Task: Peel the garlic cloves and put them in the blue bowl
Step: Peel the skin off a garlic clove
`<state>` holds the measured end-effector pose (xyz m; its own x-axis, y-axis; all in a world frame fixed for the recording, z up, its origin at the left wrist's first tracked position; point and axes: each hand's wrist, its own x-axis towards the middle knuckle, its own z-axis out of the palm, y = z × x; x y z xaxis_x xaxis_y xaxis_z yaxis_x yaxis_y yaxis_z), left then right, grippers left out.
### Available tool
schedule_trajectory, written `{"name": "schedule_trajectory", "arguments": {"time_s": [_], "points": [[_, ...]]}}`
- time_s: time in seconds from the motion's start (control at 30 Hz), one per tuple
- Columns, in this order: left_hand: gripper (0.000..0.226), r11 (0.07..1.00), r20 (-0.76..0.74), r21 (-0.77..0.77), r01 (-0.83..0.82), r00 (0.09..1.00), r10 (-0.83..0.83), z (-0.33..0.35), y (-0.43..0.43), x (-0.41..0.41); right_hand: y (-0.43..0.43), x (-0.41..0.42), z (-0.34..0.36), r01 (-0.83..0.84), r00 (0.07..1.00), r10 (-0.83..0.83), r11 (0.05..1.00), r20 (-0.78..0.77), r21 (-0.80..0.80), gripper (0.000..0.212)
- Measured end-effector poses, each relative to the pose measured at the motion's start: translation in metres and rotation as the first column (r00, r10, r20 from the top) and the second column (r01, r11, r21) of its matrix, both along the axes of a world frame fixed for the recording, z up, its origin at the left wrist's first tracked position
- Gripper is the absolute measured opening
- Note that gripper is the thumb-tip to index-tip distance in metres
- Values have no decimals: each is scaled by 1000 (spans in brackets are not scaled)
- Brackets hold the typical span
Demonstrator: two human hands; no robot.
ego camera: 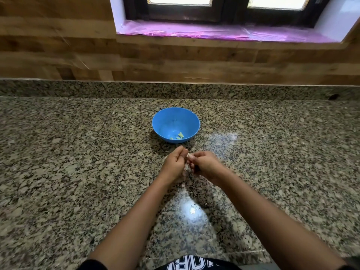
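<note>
Garlic clove [188, 155], likely light, slippery: left hand [174, 163] and right hand [205, 165] are pinching its ends; blue bowl [165, 121] at 12 o'clock

The bowl [175, 121] is plain bright blue, and the peeled cloves [180, 135] in it are pale yellow-green. The garlic clove [188, 155] is whitish. The granite countertop [78, 152] is speckled grey, tan and black. The wall [58, 45] shows patchy brown wood grain. The film [214, 32] is pink-purple, the window frame [229, 10] dark brown, and the shirt [194, 264] black with white letters.
</note>
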<state>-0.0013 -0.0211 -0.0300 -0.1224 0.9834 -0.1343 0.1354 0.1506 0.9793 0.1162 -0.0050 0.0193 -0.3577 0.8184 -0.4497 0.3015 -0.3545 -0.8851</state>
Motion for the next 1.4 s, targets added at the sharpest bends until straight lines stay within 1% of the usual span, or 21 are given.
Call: {"name": "schedule_trajectory", "arguments": {"time_s": [0.03, 0.07, 0.1, 0.13, 0.17, 0.2, 0.27, 0.33, 0.4, 0.43, 0.5, 0.6, 0.67, 0.73, 0.8, 0.87, 0.9, 1.03, 1.2, 1.3, 1.4], "points": [[23, 1000, 22, -21, -13, 1000, 14, 0, 2, 0, 1, -3, -4, -30, 986, 3, 987, 169, 159, 21], [25, 998, 77, -53, -22, 997, 26, 1, 4, 0, 0, -5, -8, -97, 945, -17, 939, 326, 330, 18], [28, 995, 174, -99, -23, 984, 41, 2, 5, 0, 0, -7, -14, -159, 913, -45, 876, 405, 456, 16], [30, 990, 287, -139, -10, 957, 50, 3, 5, 0, 0, -8, -18, -185, 906, -57, 838, 419, 513, 16], [31, 987, 380, -162, 12, 923, 51, 4, 4, -1, 0, -8, -21, -169, 919, -52, 843, 390, 511, 17], [30, 985, 457, -170, 34, 888, 48, 6, 3, -2, 2, -6, -22, -122, 947, -33, 883, 321, 452, 17], [30, 982, 514, -180, 59, 857, 43, 5, 2, -2, 5, -2, -19, -74, 985, 30, 964, 173, 255, 19], [31, 982, 496, -182, 50, 867, 47, 4, 2, -3, 8, 1, -14, -107, 989, 90, 982, 117, 154, 20], [30, 985, 416, -166, 47, 909, 26, 2, 3, -5, 11, 3, -10, -128, 983, 103, 978, 152, 166, 22], [28, 986, 374, -159, 54, 927, 9, 2, 4, -6, 12, 4, -11, -113, 984, 85, 976, 156, 184, 21], [26, 986, 338, -152, 65, 941, -10, 3, 5, -7, 12, 4, -12, -49, 995, 30, 977, 95, 206, 20], [23, 984, 372, -158, 83, 928, -19, 7, 5, -9, 11, 6, -15, 32, 999, -32, 978, 0, 204, 17], [20, 983, 352, -164, 78, 936, -16, 8, 4, -11, 11, 7, -16, 52, 999, -52, 973, -4, 223, 11], [15, 984, 256, -168, 52, 967, -7, 8, 2, -15, 12, 8, -16, 56, 998, -61, 969, 15, 239, 9], [10, 987, 95, -161, 14, 995, 1, 8, 1, -18, 12, 8, -16, 48, 997, -60, 966, 42, 253, 8], [13, 990, -37, -138, -25, 999, 20, 9, 2, -20, 12, 7, -16, 50, 996, -68, 963, 60, 264, 6], [15, 992, -67, -123, -41, 997, 33, 9, 3, -20, 11, 6, -16, 57, 995, -76, 963, 64, 265, 7], [8, 996, 19, -83, -40, 999, 42, 13, 0, -20, 11, 1, -19, 57, 989, -99, 941, 109, 334, 13], [9, 999, -67, -22, -23, 998, 21, 19, -3, -20, 9, -2, -22, -4, 974, -102, 883, 202, 470, 10], [8, 1000, -79, -13, -8, 997, 7, 21, -3, -20, 7, -1, -19, -8, 976, -95, 884, 197, 467, 8], [6, 1000, -33, -20, -10, 999, 10, 21, -4, -21, 7, 0, -15, 11, 983, -89, 903, 163, 429, 11]]}}
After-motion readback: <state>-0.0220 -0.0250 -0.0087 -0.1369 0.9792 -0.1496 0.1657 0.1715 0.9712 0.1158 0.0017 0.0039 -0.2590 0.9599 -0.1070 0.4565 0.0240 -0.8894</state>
